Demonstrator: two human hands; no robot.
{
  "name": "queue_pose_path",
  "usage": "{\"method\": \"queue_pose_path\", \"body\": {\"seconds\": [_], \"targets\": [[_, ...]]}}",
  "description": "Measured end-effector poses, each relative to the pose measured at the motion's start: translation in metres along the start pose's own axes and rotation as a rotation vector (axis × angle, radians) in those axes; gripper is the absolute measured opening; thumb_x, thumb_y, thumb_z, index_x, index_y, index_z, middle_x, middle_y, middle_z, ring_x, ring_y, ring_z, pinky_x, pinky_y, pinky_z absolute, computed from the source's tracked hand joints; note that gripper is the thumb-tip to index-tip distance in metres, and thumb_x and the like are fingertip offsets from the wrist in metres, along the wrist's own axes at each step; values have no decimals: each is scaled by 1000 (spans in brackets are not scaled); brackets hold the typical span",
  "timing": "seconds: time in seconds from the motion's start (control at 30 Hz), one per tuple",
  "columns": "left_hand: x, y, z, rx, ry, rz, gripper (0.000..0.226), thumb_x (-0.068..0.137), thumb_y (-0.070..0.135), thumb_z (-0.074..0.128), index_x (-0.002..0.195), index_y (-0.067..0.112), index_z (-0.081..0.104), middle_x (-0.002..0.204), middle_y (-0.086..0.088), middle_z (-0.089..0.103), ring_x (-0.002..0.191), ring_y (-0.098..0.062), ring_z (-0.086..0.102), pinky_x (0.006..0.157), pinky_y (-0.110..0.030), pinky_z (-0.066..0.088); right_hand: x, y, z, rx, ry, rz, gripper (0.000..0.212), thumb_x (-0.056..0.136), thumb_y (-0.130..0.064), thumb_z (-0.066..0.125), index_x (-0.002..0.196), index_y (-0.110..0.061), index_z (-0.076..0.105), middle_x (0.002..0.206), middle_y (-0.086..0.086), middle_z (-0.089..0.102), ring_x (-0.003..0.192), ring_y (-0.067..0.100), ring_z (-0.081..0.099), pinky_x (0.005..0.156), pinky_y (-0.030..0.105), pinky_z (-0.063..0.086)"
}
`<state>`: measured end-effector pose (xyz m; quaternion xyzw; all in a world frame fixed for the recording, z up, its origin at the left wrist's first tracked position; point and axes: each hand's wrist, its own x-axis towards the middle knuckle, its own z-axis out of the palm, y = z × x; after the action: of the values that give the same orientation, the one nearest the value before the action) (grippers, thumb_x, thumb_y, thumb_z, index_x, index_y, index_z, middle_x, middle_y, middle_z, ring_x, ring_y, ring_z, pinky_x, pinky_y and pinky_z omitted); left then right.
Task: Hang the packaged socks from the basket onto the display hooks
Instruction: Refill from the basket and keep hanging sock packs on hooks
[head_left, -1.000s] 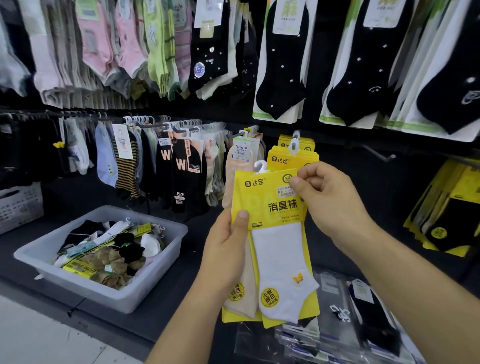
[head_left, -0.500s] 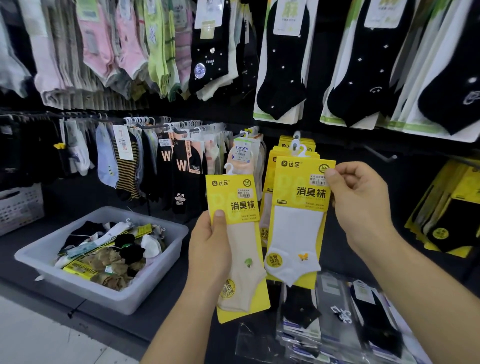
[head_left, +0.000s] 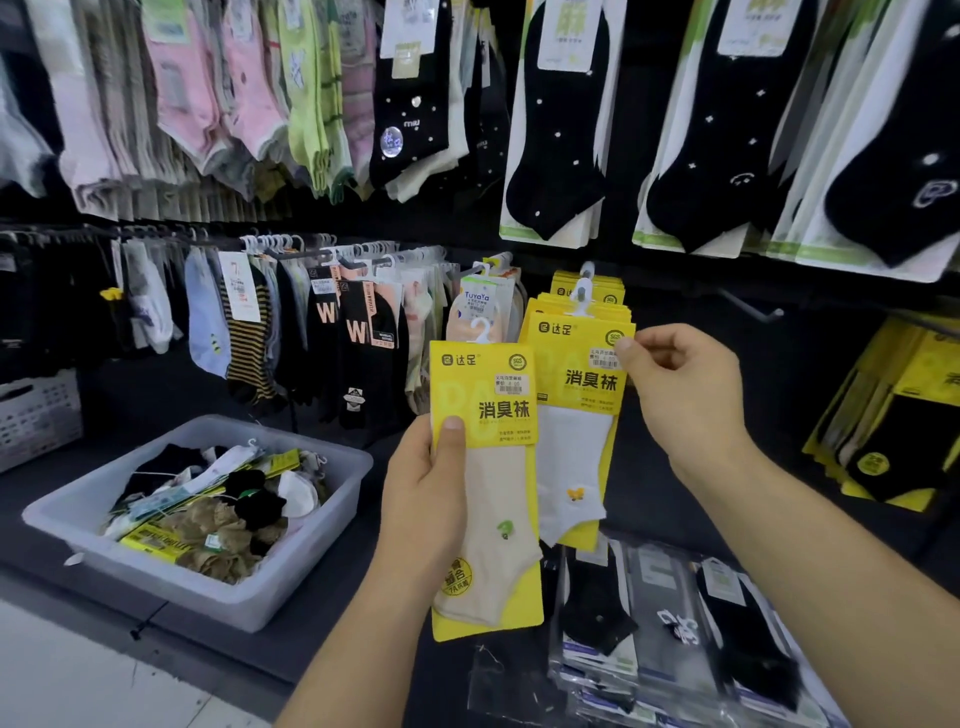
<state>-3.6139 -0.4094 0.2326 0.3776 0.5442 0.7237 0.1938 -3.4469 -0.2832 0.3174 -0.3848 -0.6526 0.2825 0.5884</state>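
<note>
My left hand (head_left: 426, 499) grips a yellow-carded pack with a beige sock (head_left: 493, 519), held upright in front of the shelf, thumb on its card. My right hand (head_left: 680, 389) pinches the top right corner of a second yellow pack with a white sock (head_left: 571, 467), whose white hanger sits at the display hook (head_left: 584, 283) in front of several matching yellow packs. The grey basket (head_left: 244, 597) stands at lower left with several loose sock packs inside.
Rows of hung socks fill the wall above and to the left. A bare hook (head_left: 753, 306) juts out right of the yellow packs. Clear-wrapped dark socks (head_left: 675, 623) lie on the shelf below. More yellow packs (head_left: 904, 426) hang at far right.
The two packs, first held together, have been separated. My right hand carried the white-sock pack up and right to the hook; my left hand keeps the beige-sock pack lower down.
</note>
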Motion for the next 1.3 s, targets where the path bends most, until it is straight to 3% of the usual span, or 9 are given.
{"method": "queue_pose_path", "body": {"seconds": [0.2,0.33,0.57,0.73,0.9,1.0,1.1,1.2,1.3], "targets": [[-6,7,17,-22,-159,41,17,99,47,54,97,52,70,107,13,79,100,-7,76,83,-34,57,-10,-10,-7,-29,-11,-83,10,92,-30,70,83,-29,67,76,-10,67,67,-6,58,58,10,45],[-10,12,27,-65,-249,8,20,98,41,58,110,34,73,112,-2,80,107,-25,77,95,-54,60,-15,-28,-6,-70,-225,-181,11,93,-29,68,83,-29,72,80,-19,69,73,-3,61,62,10,46],[0,20,42,35,-207,9,12,109,28,58,107,23,68,103,-9,79,100,-30,75,90,-52,59,10,-44,-1,-186,-234,-114,24,95,-27,66,73,-35,69,76,-16,66,73,0,60,63,18,40],[20,18,55,97,-151,61,6,107,33,59,104,34,64,85,-8,70,75,-14,65,70,-32,51,25,-52,8,-195,-73,-142,18,91,-29,70,74,-26,76,70,-16,69,74,6,64,76,34,53],[32,10,57,109,-132,40,5,108,33,58,105,34,62,85,4,71,77,-2,67,65,-19,49,30,-52,19,-207,-89,-163,17,94,-29,65,83,-26,78,74,-16,68,71,5,64,73,32,52],[32,9,56,166,-125,40,8,108,33,57,101,33,62,81,-2,67,73,-7,62,64,-24,48,27,-45,21,-335,-111,-239,20,98,-27,57,99,-25,77,97,-10,68,102,16,59,94,41,47],[34,11,51,469,-113,99,21,106,40,54,87,31,56,71,8,60,65,-5,58,55,-27,37,19,-32,17,-417,-77,-316,28,94,-29,59,119,-29,71,113,-7,54,117,21,42,103,32,33],[43,14,49,692,-73,135,26,100,52,56,104,27,58,104,2,67,101,-20,62,79,-36,50,6,-12,10,-416,-33,-289,65,86,-39,69,146,-31,45,137,-5,45,132,19,33,107,33,23],[56,17,52,500,-110,73,71,90,69,55,141,20,50,135,3,59,129,-12,54,107,-39,49,-8,11,11,-282,-111,-136,96,86,-46,72,159,-25,14,159,-4,32,147,15,24,118,39,21]]}}
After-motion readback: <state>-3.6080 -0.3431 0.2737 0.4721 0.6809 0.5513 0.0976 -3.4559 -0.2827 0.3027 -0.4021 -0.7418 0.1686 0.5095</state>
